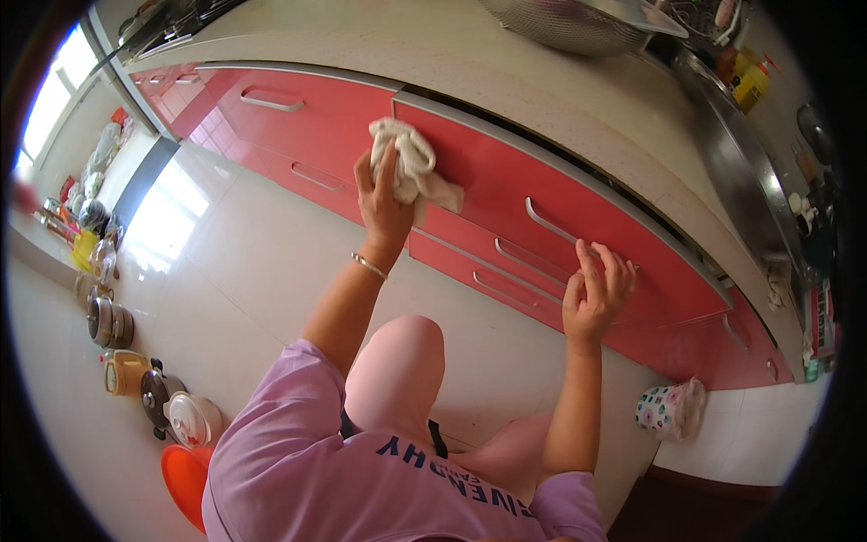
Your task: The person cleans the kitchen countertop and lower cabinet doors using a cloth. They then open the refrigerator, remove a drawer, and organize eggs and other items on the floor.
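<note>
My left hand [386, 203] grips a bunched off-white cloth [403, 159]. The cloth lies against the upper left part of a glossy red drawer front [474, 162], and a loose corner of it hangs to the right. This drawer stands slightly out from its neighbour, with a dark gap along its top edge. My right hand [597, 291] is at the right end of the drawer's curved metal handle [552, 220], fingers apart and holding nothing. Whether its fingertips touch the handle or the drawer front, I cannot tell.
Above the drawers runs a beige countertop [379, 40] with a metal mesh basket [569, 30] and a steel sink [738, 162]. A patterned bin [667, 410] stands on the floor at right. Pots [159, 393] and an orange-red basin [183, 481] stand on the left.
</note>
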